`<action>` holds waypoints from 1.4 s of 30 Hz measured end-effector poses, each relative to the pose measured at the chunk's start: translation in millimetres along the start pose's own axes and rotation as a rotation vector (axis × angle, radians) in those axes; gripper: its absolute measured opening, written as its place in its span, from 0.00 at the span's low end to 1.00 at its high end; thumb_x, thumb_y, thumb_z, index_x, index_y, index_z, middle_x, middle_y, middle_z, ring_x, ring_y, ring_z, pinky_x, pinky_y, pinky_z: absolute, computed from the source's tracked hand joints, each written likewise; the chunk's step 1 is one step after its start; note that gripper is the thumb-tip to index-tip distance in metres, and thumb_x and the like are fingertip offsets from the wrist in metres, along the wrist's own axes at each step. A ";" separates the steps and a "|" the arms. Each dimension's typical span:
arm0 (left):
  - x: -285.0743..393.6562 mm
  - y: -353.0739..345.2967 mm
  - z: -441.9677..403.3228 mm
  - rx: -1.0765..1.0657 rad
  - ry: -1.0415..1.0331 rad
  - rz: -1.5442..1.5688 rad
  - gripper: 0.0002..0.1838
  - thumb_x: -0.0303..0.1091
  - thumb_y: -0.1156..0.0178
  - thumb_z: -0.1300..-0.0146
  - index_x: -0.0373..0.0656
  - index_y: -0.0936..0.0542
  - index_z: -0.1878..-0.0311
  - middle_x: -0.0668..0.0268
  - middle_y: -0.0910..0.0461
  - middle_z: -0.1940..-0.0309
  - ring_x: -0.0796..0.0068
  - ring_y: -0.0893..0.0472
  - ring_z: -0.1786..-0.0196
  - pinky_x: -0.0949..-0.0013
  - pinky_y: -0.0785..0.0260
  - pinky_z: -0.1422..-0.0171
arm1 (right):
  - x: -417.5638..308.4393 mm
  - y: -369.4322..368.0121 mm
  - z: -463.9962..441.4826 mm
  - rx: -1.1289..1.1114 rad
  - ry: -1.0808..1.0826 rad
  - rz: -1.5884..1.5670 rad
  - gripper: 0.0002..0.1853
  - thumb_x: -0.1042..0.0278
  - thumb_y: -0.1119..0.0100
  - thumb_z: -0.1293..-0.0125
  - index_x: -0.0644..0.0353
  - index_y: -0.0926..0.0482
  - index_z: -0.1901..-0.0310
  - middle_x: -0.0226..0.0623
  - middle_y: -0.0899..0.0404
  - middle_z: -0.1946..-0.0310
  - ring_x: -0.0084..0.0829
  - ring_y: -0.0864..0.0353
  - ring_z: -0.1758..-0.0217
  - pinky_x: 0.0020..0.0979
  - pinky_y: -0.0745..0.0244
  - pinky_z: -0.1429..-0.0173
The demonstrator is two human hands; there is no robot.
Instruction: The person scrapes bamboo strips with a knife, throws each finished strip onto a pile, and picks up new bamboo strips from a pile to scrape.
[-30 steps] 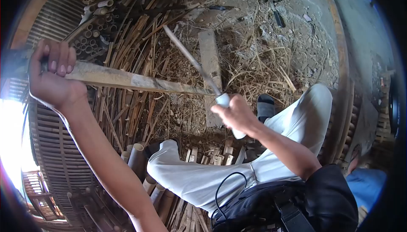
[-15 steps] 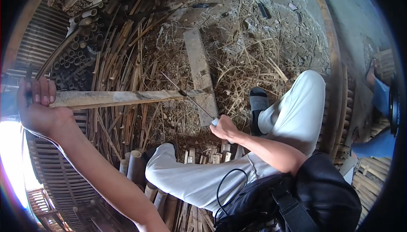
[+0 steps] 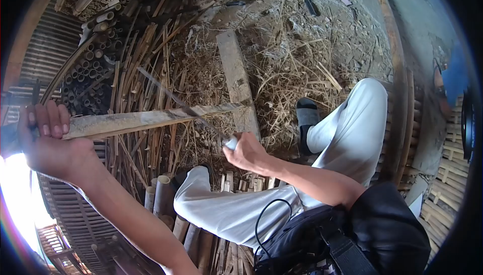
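My left hand [image 3: 56, 136] is closed around the near end of a long split bamboo piece [image 3: 118, 122] at the left. The piece's far end rests on a flat wooden plank [image 3: 233, 66] on the ground. In my right hand [image 3: 247, 153] is the pale handle of a knife, with the fingers wrapped round it. The long, thin knife blade [image 3: 168, 93] points up and left, crossing over the bamboo piece in the view. Whether the blade touches the bamboo, I cannot tell.
Bamboo strips [image 3: 146, 59] and stacked tubes [image 3: 85, 71] lie at the left. Shavings [image 3: 282, 74] cover the ground. A dark-handled tool [image 3: 311, 6] lies farther off. Cut bamboo pieces [image 3: 234, 182] are near my legs. Another person's blue clothing [image 3: 455, 74] shows at the right edge.
My right hand has moved left with the knife, and the blade now crosses the bamboo closer to my left hand. The left hand keeps its hold. The person at the right has shifted.
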State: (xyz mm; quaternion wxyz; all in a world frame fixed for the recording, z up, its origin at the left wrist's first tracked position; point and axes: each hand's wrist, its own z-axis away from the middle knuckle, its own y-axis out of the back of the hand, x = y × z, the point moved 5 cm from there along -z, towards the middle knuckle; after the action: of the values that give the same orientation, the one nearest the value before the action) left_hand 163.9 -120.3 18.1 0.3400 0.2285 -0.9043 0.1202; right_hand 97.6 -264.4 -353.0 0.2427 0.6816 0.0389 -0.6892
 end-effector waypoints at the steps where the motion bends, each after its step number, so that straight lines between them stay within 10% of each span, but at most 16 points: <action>1: 0.9 -2.1 0.9 -0.005 -0.023 0.004 0.16 0.29 0.49 0.35 0.48 0.39 0.79 0.73 0.45 0.85 0.84 0.47 0.84 0.77 0.55 0.80 | 16.1 0.7 2.9 -0.024 -0.179 -0.262 0.10 0.70 0.45 0.35 0.71 0.22 0.67 0.46 0.21 0.77 0.24 0.31 0.88 0.22 0.36 0.89; 6: 4.2 -16.7 -1.3 0.064 -0.010 0.003 0.16 0.29 0.47 0.36 0.48 0.38 0.79 0.73 0.45 0.85 0.84 0.46 0.84 0.78 0.53 0.80 | 163.9 -10.4 4.3 -0.033 -0.575 -0.127 0.14 0.68 0.47 0.38 0.75 0.21 0.70 0.43 0.23 0.85 0.27 0.25 0.88 0.29 0.28 0.87; 19: 5.2 -5.0 -10.9 -0.224 0.121 -0.382 0.09 0.37 0.40 0.34 0.40 0.23 0.62 0.66 0.25 0.69 0.70 0.19 0.64 0.67 0.24 0.59 | 5.8 43.6 -18.7 0.036 -0.273 -0.287 0.16 0.57 0.43 0.38 0.62 0.22 0.75 0.36 0.25 0.86 0.24 0.25 0.85 0.30 0.29 0.83; 24: -20.9 19.8 -18.8 -0.124 0.057 -0.245 0.13 0.41 0.37 0.35 0.39 0.20 0.60 0.64 0.23 0.66 0.66 0.16 0.62 0.65 0.20 0.52 | -66.1 64.5 -7.7 -0.044 -0.200 -0.493 0.31 0.38 0.56 0.29 0.55 0.28 0.81 0.29 0.31 0.89 0.21 0.36 0.89 0.32 0.41 0.84; 28: -22.9 -9.7 -4.1 -0.192 0.080 -0.008 0.15 0.44 0.40 0.32 0.47 0.23 0.72 0.74 0.31 0.82 0.82 0.29 0.83 0.75 0.33 0.69 | -71.2 47.1 -8.6 -0.059 -0.133 -0.538 0.37 0.28 0.69 0.30 0.49 0.33 0.86 0.25 0.38 0.92 0.19 0.44 0.89 0.34 0.44 0.84; 32: -27.4 12.8 4.4 -0.105 0.061 -0.015 0.19 0.42 0.44 0.29 0.52 0.30 0.79 0.79 0.42 0.89 0.88 0.44 0.88 0.77 0.43 0.76 | -47.9 36.5 -5.3 -0.079 -0.156 -0.365 0.38 0.29 0.66 0.30 0.54 0.35 0.86 0.28 0.38 0.92 0.22 0.39 0.90 0.35 0.38 0.86; 35: -16.8 15.8 15.4 -0.058 0.058 0.030 0.17 0.40 0.45 0.29 0.52 0.32 0.76 0.78 0.45 0.89 0.88 0.47 0.88 0.76 0.44 0.77 | 36.9 21.0 -3.1 -0.111 -0.584 -0.453 0.38 0.29 0.64 0.31 0.55 0.36 0.87 0.28 0.38 0.93 0.24 0.39 0.91 0.34 0.36 0.87; 42: -11.4 -0.6 20.5 0.076 -0.018 -0.143 0.17 0.39 0.50 0.27 0.51 0.34 0.76 0.77 0.45 0.90 0.86 0.49 0.90 0.78 0.46 0.81 | -25.5 32.8 -14.6 -0.114 -0.374 -0.549 0.36 0.27 0.66 0.32 0.48 0.35 0.87 0.23 0.42 0.93 0.17 0.43 0.91 0.32 0.41 0.87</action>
State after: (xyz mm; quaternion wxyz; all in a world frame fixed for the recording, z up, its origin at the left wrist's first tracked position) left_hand 160.3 -124.7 -4.6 0.3307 0.3061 -0.8835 0.1278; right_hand 122.6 -280.4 -320.4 0.0886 0.4926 0.2143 -0.8388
